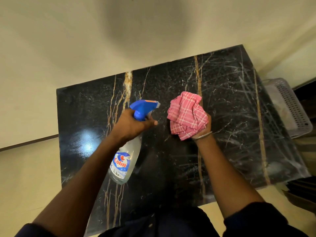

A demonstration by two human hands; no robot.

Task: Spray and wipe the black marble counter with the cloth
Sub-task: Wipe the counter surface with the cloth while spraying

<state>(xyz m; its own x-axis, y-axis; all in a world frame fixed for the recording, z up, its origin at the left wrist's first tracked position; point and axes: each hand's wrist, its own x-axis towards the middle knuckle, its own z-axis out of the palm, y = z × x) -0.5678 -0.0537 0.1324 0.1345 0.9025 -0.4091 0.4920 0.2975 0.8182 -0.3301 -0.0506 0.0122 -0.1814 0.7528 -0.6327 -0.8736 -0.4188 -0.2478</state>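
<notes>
From the head camera, a black marble table (222, 117) with gold and white veins fills the middle of the view, set against a pale cream wall (85, 40). The left hand (131, 125) holds a spray bottle (124, 161) by its neck, fingers wrapped closed around it just below the blue trigger head (143, 107), with the forefinger stretched forward under the trigger. The bottle is clear, carries a blue and red label, and hangs tilted above the table with its nozzle aimed away from the person. The right hand (204, 127) is closed on a bunched pink checked cloth (187, 115), which it holds just beside the nozzle; whether the cloth touches the marble or sits slightly above it cannot be told from this angle. A thin metal bangle (202, 135) circles the right wrist. Faint whitish streaks cross the right part of the table, and a bright spot of reflected light shows near its left edge. Beyond the right edge sits a pale perforated plastic basket (289, 106). Dark sleeves (256, 218) cover both upper arms.
</notes>
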